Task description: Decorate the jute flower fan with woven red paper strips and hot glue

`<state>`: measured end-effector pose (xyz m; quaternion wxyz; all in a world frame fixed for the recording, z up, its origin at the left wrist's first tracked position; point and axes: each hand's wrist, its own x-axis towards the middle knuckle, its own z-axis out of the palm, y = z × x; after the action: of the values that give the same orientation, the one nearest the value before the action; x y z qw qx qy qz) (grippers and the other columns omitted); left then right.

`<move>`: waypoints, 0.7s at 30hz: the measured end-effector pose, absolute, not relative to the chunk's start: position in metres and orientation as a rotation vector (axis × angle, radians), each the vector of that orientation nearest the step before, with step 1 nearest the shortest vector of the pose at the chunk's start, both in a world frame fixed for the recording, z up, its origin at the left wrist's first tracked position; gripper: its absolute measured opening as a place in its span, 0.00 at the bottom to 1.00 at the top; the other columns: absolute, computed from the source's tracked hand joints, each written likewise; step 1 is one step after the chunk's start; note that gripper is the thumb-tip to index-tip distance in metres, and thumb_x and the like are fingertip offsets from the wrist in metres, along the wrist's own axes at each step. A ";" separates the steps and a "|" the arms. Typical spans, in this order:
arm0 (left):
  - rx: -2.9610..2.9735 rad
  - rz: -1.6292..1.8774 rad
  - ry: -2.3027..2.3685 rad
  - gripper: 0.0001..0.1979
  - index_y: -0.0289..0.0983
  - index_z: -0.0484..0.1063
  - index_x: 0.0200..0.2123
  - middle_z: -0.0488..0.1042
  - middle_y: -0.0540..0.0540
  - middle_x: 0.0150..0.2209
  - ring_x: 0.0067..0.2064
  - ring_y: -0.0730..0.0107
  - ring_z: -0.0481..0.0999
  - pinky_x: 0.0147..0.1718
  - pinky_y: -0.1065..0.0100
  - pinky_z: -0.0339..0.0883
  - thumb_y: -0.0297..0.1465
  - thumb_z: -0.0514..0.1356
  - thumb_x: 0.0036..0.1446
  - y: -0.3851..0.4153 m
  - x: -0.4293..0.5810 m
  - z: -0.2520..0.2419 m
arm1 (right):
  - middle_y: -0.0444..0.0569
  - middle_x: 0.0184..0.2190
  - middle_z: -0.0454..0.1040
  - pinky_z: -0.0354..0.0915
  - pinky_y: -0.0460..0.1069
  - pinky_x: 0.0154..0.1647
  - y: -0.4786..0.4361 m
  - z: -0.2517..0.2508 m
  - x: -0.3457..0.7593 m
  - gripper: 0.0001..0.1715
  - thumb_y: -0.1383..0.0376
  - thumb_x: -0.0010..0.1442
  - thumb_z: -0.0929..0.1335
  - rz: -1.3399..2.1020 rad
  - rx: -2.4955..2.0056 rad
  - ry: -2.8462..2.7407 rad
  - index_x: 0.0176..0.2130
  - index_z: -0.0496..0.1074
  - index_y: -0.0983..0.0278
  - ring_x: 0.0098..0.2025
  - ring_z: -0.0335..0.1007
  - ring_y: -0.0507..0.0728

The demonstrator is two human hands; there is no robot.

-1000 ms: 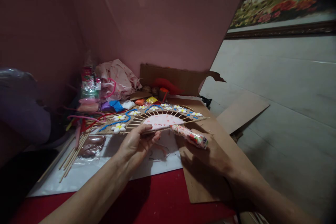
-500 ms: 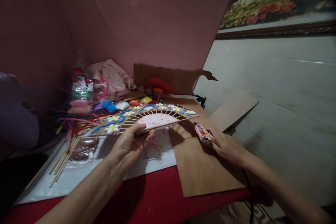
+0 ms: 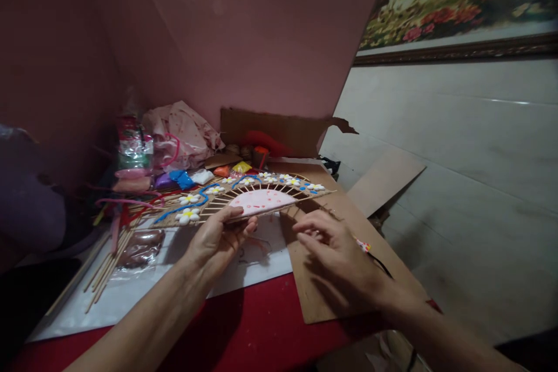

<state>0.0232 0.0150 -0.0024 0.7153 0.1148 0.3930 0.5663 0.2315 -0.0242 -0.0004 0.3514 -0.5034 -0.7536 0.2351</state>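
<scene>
My left hand point(image 3: 222, 238) grips a hand fan point(image 3: 261, 202) by its lower middle, the thumb on the pink half-round centre and the fingers underneath. Thin sticks radiate from that centre to a burlap band with white-and-yellow flowers point(image 3: 188, 217), blue dots and a wavy blue line. To the right of the fan, my right hand point(image 3: 335, 250) hovers over a brown board point(image 3: 305, 296), fingers loosely bent and apart, with nothing visible in them. Behind it, a flower-patterned tool point(image 3: 362, 244) with a black cord, perhaps a glue gun, lies mostly hidden on the board.
Thin wooden sticks point(image 3: 102, 273) and a clear bag of brown clay point(image 3: 140, 249) rest on white paper point(image 3: 78, 314) at left. Behind are coloured packets point(image 3: 182, 178), crumpled pink cloth point(image 3: 183, 133) and upright cardboard point(image 3: 279, 131). A red cloth point(image 3: 244, 319) covers the table.
My right hand has let go of the flower-patterned tool, which now lies on the board, and has moved left toward the fan. My left hand still holds the fan in nearly the same place.
</scene>
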 end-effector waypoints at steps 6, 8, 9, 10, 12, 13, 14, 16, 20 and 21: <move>0.261 1.244 0.845 0.09 0.29 0.69 0.33 0.74 0.42 0.23 0.21 0.70 0.75 0.21 0.71 0.74 0.16 0.52 0.53 0.015 0.023 -0.002 | 0.49 0.34 0.75 0.66 0.49 0.33 0.003 -0.035 0.163 0.17 0.71 0.43 0.67 1.434 -1.109 -1.245 0.37 0.71 0.66 0.33 0.70 0.55; 0.260 1.246 0.839 0.09 0.30 0.69 0.35 0.75 0.42 0.24 0.21 0.70 0.75 0.22 0.71 0.75 0.16 0.52 0.53 0.016 0.022 -0.002 | 0.50 0.35 0.75 0.67 0.50 0.38 0.012 -0.042 0.154 0.16 0.70 0.45 0.66 1.456 -1.041 -1.206 0.38 0.71 0.66 0.37 0.71 0.56; 0.259 1.248 0.836 0.10 0.30 0.69 0.36 0.75 0.42 0.24 0.21 0.70 0.75 0.22 0.71 0.75 0.15 0.52 0.53 0.016 0.022 -0.002 | 0.50 0.35 0.76 0.67 0.51 0.39 0.015 -0.044 0.152 0.15 0.69 0.46 0.66 1.455 -1.022 -1.203 0.38 0.71 0.65 0.37 0.72 0.56; 0.257 1.250 0.834 0.10 0.30 0.68 0.36 0.75 0.43 0.24 0.21 0.70 0.75 0.22 0.72 0.75 0.15 0.52 0.53 0.017 0.022 -0.002 | 0.50 0.35 0.76 0.68 0.51 0.40 0.017 -0.045 0.150 0.13 0.68 0.48 0.65 1.463 -1.004 -1.202 0.37 0.71 0.65 0.37 0.72 0.56; 0.255 1.251 0.831 0.10 0.30 0.68 0.36 0.74 0.43 0.24 0.21 0.71 0.75 0.22 0.72 0.75 0.15 0.52 0.53 0.017 0.021 -0.003 | 0.50 0.34 0.76 0.68 0.52 0.40 0.017 -0.046 0.148 0.10 0.67 0.49 0.66 1.473 -0.985 -1.204 0.35 0.72 0.64 0.37 0.72 0.57; 0.255 1.250 0.830 0.10 0.30 0.68 0.35 0.74 0.42 0.24 0.21 0.71 0.75 0.22 0.72 0.75 0.15 0.52 0.53 0.017 0.021 -0.003 | 0.50 0.33 0.76 0.69 0.53 0.39 0.017 -0.046 0.148 0.09 0.66 0.50 0.66 1.470 -0.985 -1.203 0.34 0.72 0.63 0.37 0.72 0.57; 0.255 1.249 0.830 0.10 0.30 0.68 0.35 0.74 0.42 0.24 0.22 0.70 0.75 0.22 0.72 0.75 0.15 0.52 0.53 0.017 0.021 -0.003 | 0.50 0.33 0.76 0.69 0.53 0.39 0.016 -0.045 0.148 0.07 0.65 0.50 0.66 1.462 -0.992 -1.201 0.33 0.72 0.62 0.38 0.72 0.58; 0.263 1.248 0.831 0.09 0.30 0.68 0.35 0.74 0.42 0.24 0.22 0.70 0.75 0.22 0.71 0.75 0.15 0.52 0.53 0.017 0.021 -0.004 | 0.49 0.33 0.76 0.70 0.52 0.37 0.015 -0.043 0.148 0.05 0.65 0.51 0.66 1.439 -1.014 -1.188 0.31 0.71 0.61 0.40 0.72 0.58; 0.285 1.252 0.835 0.08 0.29 0.68 0.34 0.73 0.42 0.23 0.22 0.69 0.75 0.23 0.72 0.75 0.15 0.52 0.53 0.016 0.021 -0.003 | 0.49 0.32 0.76 0.70 0.52 0.34 0.013 -0.037 0.148 0.02 0.65 0.51 0.67 1.414 -1.028 -1.188 0.29 0.70 0.60 0.41 0.72 0.59; 0.288 1.251 0.836 0.08 0.29 0.68 0.34 0.73 0.42 0.23 0.22 0.69 0.75 0.23 0.72 0.75 0.15 0.52 0.53 0.015 0.021 -0.003 | 0.49 0.32 0.76 0.70 0.52 0.33 0.013 -0.037 0.148 0.02 0.66 0.51 0.67 1.401 -1.023 -1.199 0.30 0.70 0.60 0.40 0.72 0.59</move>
<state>0.0215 0.0155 -0.0027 0.7206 0.1304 0.3784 0.5662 0.1483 0.0134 -0.0365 0.4938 -0.4218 -0.4944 0.5777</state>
